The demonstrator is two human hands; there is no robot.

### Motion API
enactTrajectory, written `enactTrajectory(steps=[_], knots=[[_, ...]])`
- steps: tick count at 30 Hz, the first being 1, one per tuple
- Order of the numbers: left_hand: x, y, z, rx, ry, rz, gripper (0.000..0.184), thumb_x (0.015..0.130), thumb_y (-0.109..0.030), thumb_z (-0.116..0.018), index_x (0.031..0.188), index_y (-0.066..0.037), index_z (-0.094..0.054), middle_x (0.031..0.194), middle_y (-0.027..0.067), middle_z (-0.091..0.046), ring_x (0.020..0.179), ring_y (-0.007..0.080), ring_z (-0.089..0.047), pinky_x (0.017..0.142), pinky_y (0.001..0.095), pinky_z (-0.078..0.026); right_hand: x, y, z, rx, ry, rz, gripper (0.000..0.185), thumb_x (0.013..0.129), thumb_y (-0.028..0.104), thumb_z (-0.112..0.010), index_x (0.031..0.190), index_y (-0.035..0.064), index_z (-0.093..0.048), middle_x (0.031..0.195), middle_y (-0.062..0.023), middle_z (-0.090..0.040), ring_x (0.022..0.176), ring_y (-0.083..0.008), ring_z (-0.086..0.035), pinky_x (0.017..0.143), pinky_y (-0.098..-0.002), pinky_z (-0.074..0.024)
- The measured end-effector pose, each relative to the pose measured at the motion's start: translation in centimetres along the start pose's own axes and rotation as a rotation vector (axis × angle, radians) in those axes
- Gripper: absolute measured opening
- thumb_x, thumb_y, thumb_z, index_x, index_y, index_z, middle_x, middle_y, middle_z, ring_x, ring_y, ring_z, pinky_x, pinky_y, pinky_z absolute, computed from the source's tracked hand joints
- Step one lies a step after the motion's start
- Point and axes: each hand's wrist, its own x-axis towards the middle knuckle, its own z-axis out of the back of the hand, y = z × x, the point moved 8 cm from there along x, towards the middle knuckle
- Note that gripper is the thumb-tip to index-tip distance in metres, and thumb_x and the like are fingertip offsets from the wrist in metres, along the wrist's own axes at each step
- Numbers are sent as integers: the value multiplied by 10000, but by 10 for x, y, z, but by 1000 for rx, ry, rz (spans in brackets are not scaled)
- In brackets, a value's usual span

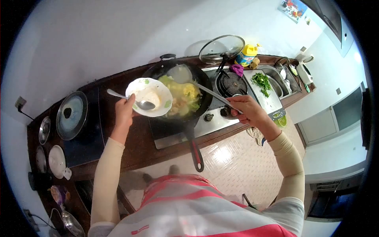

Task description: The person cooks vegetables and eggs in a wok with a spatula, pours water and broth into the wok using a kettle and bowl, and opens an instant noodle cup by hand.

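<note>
My left hand (125, 114) grips a white bowl (130, 87) with green marks on its rim, tilted beside the wok. Pale, milky liquid coats its inside, and a metal spoon (146, 105) rests in it, its handle under or by my thumb. My right hand (249, 112) is closed round the long handle of a metal spatula (179, 74), whose broad blade is over the far side of the dark wok (204, 103). Inside the wok are yellow egg-like pieces and pale green vegetables (183, 93) in steam. The wok's handle (196, 155) points towards my body.
A glass lid (222, 49) leans on the wall behind a second burner (233, 83). Chopped greens (261, 83) lie on a board (272, 103) near the sink (278, 85). A yellow bottle (246, 54) and purple cloth (237, 70) stand behind. A covered pan (72, 115) is at left.
</note>
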Motion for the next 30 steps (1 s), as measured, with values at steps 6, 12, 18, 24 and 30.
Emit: enactTrajectory(steps=[6,12,18,24,30], knots=[[20,14,-56,-109,52,99,298,870,-200,-593,990,69,-550,925,152,-603,732,274,-649,544,441,-592,-31,37,6,136,-73,-145,334,917,114,-470,1232,5,-499,645,-26,-498,410,-29,-311,329,-184,-207],[23,21,-85,-343,124,122,327,876,-216,-598,1048,54,-527,988,154,-591,834,284,-638,646,478,-583,-38,27,0,53,-62,-124,322,910,157,-493,1190,8,-544,627,3,-483,413,-40,-369,333,-192,-260],[20,7,-89,-304,210,117,339,877,-217,-601,1049,60,-509,1039,160,-573,862,280,-632,667,450,-585,-43,22,-9,-162,-133,-3,317,913,93,-455,1206,7,-538,571,-21,-464,469,-75,-438,407,-244,-354],[22,7,-82,-352,196,167,425,856,-279,-633,1126,23,-505,1092,144,-568,955,272,-598,733,449,-549,-67,49,-31,-934,-287,542,452,781,9,-531,1229,-16,-483,638,-152,-526,529,-277,-539,509,-392,-452],[22,2,-70,-282,224,162,405,851,-289,-640,1103,6,-525,1093,130,-563,957,255,-591,747,435,-542,-79,44,-26,-1113,-437,542,560,721,18,-570,1268,12,-448,673,-153,-533,560,-339,-563,513,-414,-458]])
